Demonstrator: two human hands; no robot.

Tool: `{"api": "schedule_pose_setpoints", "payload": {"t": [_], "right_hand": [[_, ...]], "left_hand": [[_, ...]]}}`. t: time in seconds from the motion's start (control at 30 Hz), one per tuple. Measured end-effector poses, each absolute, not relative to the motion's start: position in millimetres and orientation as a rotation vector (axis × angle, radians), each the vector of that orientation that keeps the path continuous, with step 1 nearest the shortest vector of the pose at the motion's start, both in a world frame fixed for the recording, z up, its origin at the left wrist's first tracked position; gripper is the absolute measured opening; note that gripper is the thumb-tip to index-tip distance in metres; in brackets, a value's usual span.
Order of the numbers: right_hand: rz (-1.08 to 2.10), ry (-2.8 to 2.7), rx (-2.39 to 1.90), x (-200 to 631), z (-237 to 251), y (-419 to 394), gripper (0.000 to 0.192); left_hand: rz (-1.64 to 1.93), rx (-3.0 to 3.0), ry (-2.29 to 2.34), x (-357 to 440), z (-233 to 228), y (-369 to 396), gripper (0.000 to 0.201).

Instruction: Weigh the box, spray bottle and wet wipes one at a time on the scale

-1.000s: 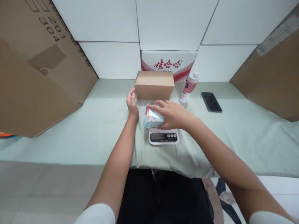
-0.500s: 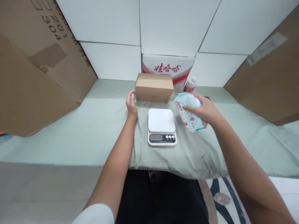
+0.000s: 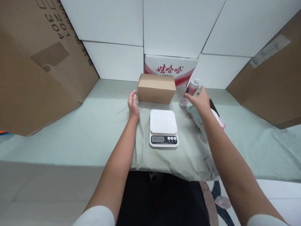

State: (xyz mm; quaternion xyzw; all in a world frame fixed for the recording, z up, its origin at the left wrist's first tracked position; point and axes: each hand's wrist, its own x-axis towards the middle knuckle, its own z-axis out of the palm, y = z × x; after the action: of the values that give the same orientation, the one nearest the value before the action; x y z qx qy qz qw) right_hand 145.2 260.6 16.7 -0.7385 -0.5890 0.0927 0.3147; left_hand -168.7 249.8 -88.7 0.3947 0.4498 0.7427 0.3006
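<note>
My right hand is at a pink-and-white bottle with a white cap. The thumb overlaps the bottle's front and the other fingers are spread to its right; whether they touch it I cannot tell. Under the right wrist lies a pale green packet, partly hidden by the forearm. My left hand rests on its edge by the left end of a plain brown box, holding nothing, fingers loosely curved and apart. Between my arms sits a white kitchen scale with a bare platform and a blank display.
A white carton with red lettering stands against the tiled wall behind the brown box. Large cardboard boxes rise at the left and right. A dark flat object lies beyond the packet. Pale green cloth covers the table.
The right hand has let go of the pale green packet, now lying on the table at the right, and has moved up to the bottle. My left hand stays in place.
</note>
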Motion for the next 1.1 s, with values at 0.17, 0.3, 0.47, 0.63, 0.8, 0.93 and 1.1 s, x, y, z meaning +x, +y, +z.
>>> {"api": "schedule_pose_setpoints", "payload": {"t": [0.17,0.3,0.47,0.63,0.8,0.93,1.1], "right_hand": [[0.43,-1.249,-1.755,111,-14,302,0.071],[0.349,-1.234,-1.778,98,-42,302,0.054],[0.321,-1.343,-1.527,101,-58,265,0.05],[0.349,-1.549,-1.163,105,-53,210,0.059],[0.358,-1.684,-1.085,88,-47,187,0.072],[0.413,-1.809,-1.147,81,-54,187,0.08],[0.539,-1.809,-1.013,82,-59,184,0.073]], "left_hand": [[1.982,1.046,1.185,-169,-89,251,0.052],[1.983,1.067,1.169,-171,-93,257,0.055],[1.958,1.094,1.133,-176,-99,263,0.059],[1.948,1.14,1.12,-180,-101,267,0.061],[1.952,1.147,1.129,-183,-105,273,0.056],[1.952,1.136,1.122,-184,-105,274,0.055],[1.929,1.152,1.155,-182,-101,270,0.055]]}}
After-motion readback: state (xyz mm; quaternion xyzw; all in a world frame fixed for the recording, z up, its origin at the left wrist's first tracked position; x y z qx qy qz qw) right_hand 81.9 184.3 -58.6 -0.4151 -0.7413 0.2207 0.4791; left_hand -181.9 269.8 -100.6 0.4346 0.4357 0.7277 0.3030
